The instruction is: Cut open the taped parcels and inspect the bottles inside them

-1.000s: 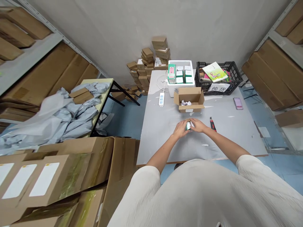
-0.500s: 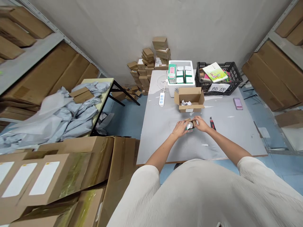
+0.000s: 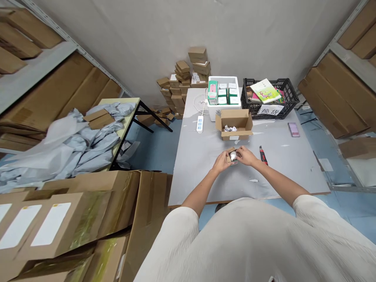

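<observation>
A small opened carton (image 3: 228, 158) sits between my hands on the grey table, with a shiny silver rounded item (image 3: 234, 156) showing in its opening. My left hand (image 3: 221, 161) grips the carton's left side. On the right, my right hand (image 3: 246, 155) has its fingertips closed at the silver item's edge; its exact kind is too small to tell. Just beyond stands an open brown cardboard box (image 3: 236, 124) with crumpled paper (image 3: 230, 128) inside. A red and black utility knife (image 3: 263, 155) lies right of my right hand.
A white bin (image 3: 224, 106) of green and white boxes and a black crate (image 3: 270, 98) with books stand at the table's back. A power strip (image 3: 200, 123) lies left, a purple stack (image 3: 293, 129) right. Large cartons (image 3: 88, 219) crowd the near left.
My right hand's fingers have moved inward from the carton's right edge onto the silver item. More of the item shows. My left hand has shifted slightly down the carton's side.
</observation>
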A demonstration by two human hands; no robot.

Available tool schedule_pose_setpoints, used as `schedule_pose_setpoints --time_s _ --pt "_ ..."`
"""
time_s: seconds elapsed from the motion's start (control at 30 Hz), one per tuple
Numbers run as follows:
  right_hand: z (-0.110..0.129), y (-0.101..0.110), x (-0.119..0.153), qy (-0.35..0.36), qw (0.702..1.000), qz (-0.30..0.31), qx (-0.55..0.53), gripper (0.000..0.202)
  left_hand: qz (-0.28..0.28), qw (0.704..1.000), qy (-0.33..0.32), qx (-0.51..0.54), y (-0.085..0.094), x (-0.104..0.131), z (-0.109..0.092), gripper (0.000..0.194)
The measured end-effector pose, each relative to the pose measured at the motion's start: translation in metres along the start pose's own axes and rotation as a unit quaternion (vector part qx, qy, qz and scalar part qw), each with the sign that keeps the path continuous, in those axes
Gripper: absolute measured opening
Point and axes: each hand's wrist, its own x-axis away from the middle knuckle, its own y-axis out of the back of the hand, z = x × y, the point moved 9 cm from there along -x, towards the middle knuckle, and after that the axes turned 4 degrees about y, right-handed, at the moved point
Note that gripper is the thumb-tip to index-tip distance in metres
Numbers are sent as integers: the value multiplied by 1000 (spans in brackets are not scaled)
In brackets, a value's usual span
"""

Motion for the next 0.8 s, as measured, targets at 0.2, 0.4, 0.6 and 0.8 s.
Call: schedule_pose_setpoints --time_s 0.2,0.4,0.6,0.8 --pt "14 2 -7 -84 992 56 75 35 10 1000 12 -17 -2 0 0 50" --pt "22 -2 -15 -137 980 111 96 47 8 999 -6 -47 -4 2 -1 47" --pt "24 -8 -23 -162 970 139 115 54 -1 998 -20 -66 -5 2 -1 48" --pt "24 -15 -30 -190 961 154 127 61 6 997 -32 -74 -7 3 -2 48"
